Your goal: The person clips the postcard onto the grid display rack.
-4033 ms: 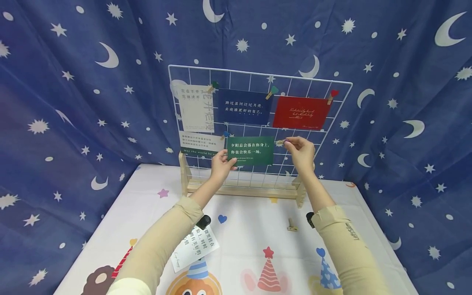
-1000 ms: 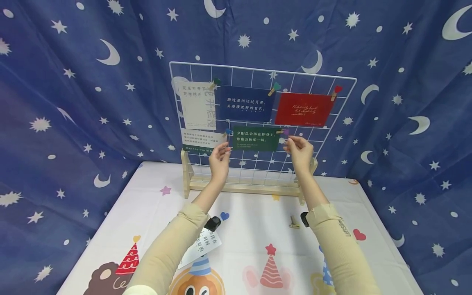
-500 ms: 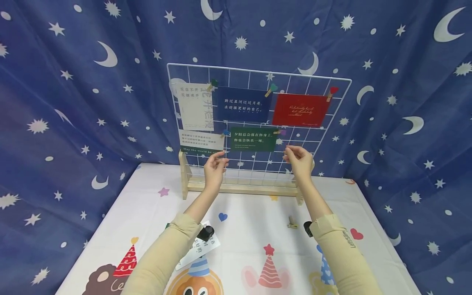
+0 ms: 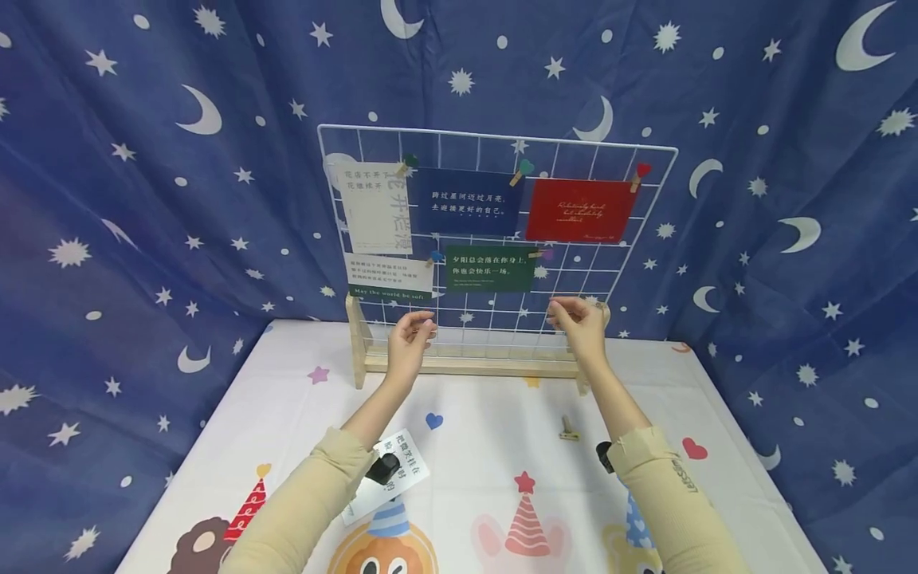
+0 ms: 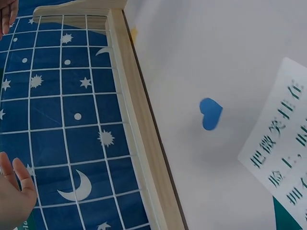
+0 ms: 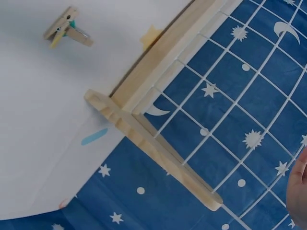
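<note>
A green card (image 4: 491,275) hangs on the white wire grid (image 4: 495,319), with a purple-topped clothespin (image 4: 545,254) at its upper right corner. My left hand (image 4: 409,343) is below the white-and-green card (image 4: 390,275), fingers loosely bent and holding nothing. Below the green card's right side, apart from it, is my right hand (image 4: 584,327), also without anything in its grasp. The upper row bears a white card (image 4: 373,211), a navy card (image 4: 466,215) and a red card (image 4: 577,211), with a heart-topped clothespin (image 4: 523,171) at the navy one's upper right.
A wooden base (image 4: 466,366) supports the grid. On the table (image 4: 488,446) lie a white printed card (image 4: 402,470), partly under my left forearm, and clothespins (image 6: 67,28) near the base's right end. A green edge (image 5: 288,215) shows beneath the printed card.
Earlier my left hand held the green card while my right held a clothespin. The card now hangs clipped on the grid; both hands have let go and moved down.
</note>
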The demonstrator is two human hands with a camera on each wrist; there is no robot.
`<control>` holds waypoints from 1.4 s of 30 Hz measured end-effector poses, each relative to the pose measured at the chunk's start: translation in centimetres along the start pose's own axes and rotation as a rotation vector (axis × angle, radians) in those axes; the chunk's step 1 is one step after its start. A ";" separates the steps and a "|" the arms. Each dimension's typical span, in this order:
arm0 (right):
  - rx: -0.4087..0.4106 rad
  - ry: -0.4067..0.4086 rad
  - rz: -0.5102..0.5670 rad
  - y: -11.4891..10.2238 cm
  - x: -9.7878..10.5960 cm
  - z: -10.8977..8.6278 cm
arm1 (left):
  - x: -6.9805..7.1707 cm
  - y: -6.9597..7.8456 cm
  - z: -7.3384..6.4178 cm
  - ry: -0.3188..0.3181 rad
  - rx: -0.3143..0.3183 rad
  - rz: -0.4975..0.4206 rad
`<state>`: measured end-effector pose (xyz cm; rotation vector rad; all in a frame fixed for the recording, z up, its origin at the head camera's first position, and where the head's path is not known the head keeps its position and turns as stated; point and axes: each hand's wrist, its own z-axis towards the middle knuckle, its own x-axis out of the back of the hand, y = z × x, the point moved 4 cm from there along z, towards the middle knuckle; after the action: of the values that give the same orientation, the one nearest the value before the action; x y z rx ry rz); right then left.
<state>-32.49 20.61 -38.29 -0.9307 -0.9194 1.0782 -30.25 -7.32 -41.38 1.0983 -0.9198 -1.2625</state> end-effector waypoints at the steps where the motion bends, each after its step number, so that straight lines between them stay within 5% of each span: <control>1: -0.002 -0.005 -0.003 0.1 0.0 -0.1 | 0.3 -0.1 -0.1 -0.006 0.006 0.000; 5: 0.008 -0.025 -0.059 1.3 -0.1 -0.4 | 1.9 -2.1 0.3 0.005 0.007 0.015; 17: 0.100 -0.091 -0.250 1.5 1.6 -1.4 | 5.3 -1.4 0.0 -0.032 -0.030 0.153; 23: 0.098 -0.160 -0.306 2.0 2.0 -1.9 | 6.5 -1.6 -0.6 -0.129 -0.033 0.265; 32: 0.149 -0.277 -0.435 2.1 3.3 -2.3 | 8.0 1.5 -2.6 -0.250 -0.022 0.419; 42: 0.152 -0.334 -0.531 2.7 4.9 -3.5 | 11.3 -1.4 -2.9 -0.261 -0.021 0.493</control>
<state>-28.94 25.37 -41.22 -0.3471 -1.2533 0.8355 -26.56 -18.20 -44.03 0.6386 -1.2796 -1.0095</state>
